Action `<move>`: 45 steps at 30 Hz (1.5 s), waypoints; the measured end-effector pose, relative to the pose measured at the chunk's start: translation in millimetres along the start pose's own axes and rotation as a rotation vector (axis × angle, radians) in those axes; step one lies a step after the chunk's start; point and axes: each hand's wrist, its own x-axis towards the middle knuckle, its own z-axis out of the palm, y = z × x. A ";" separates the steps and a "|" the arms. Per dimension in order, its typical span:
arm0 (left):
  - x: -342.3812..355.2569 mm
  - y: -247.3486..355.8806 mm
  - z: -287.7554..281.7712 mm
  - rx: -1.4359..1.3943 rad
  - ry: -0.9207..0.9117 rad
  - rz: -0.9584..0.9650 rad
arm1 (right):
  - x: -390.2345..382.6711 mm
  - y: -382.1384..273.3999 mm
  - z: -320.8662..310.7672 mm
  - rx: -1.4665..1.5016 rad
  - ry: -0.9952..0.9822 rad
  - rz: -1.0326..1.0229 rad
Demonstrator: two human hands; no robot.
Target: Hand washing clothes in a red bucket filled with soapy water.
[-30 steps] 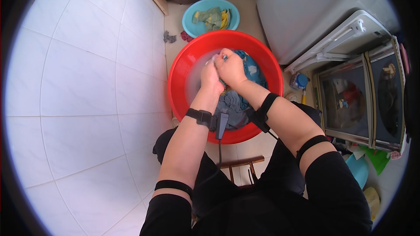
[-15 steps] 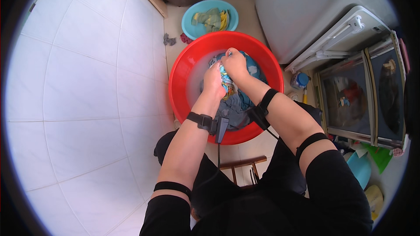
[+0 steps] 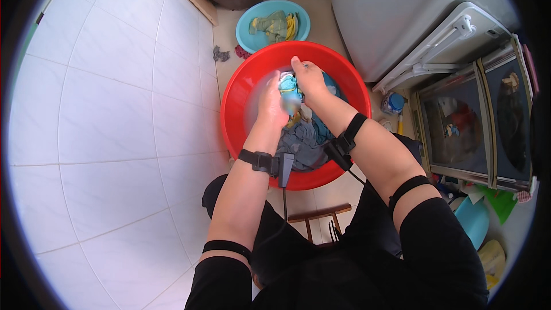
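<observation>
A large red basin (image 3: pixel 236 95) stands on the floor in front of me, with cloudy water and wet laundry in it. Between my two hands is a bunched turquoise patterned cloth (image 3: pixel 290 86), held above the water. My left hand (image 3: pixel 271 102) grips it from the left, and my right hand (image 3: pixel 310 83) from the right, thumb raised. Some of the fingers are hidden by the cloth and the hands. Beneath them lie soaked grey-blue clothes (image 3: pixel 307 143) in the basin's near half, with more blue fabric along the right side.
Beyond the basin sits a light-blue basin (image 3: pixel 245 26) with green and yellow cloths (image 3: pixel 278 26). Small grey (image 3: pixel 220 53) and dark-red cloths (image 3: pixel 241 51) lie on the floor. A tiled wall (image 3: pixel 109 115) is at left; a grey appliance (image 3: pixel 379 23), blue-lidded jar (image 3: pixel 393 103) and cabinet (image 3: pixel 453 132) at right.
My hands have moved slightly apart and turned, so more of the turquoise cloth shows between them. The left hand has shifted a little left; the right thumb now points up.
</observation>
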 end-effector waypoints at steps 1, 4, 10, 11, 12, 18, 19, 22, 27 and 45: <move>1.1 5.1 -2.5 0.001 0.000 0.000 | 5.8 -2.6 -3.1 0.317 -0.008 0.177; 6.2 10.1 -7.0 0.149 0.147 0.202 | 2.0 -13.7 -13.0 0.642 -0.079 0.272; 17.5 10.7 -56.3 -0.025 -0.184 0.187 | -77.7 -37.6 13.3 -0.069 -0.287 -0.414; 23.5 6.0 -63.7 -0.025 -0.176 0.196 | -80.1 -39.9 15.1 -0.117 -0.223 -0.478; 22.9 -4.6 -46.8 -0.081 -0.021 0.164 | -75.5 -34.4 12.4 -0.176 -0.147 -0.532; 0.5 -17.8 6.7 0.048 0.169 0.062 | -33.0 -0.6 5.0 -0.121 -0.046 -0.164; -4.9 -8.6 7.7 -0.016 0.164 0.075 | -50.8 -15.3 6.3 -0.195 -0.005 -0.253; 6.6 9.2 -46.3 -0.141 -0.065 0.129 | -85.0 -39.3 23.7 -0.161 -0.110 -0.525; -13.7 -14.3 18.1 0.006 0.173 0.012 | -27.3 -16.2 -6.2 -0.065 -0.168 -0.013; 20.0 -2.5 -43.5 -0.059 0.068 0.101 | -85.5 -25.4 19.3 -0.156 0.020 -0.451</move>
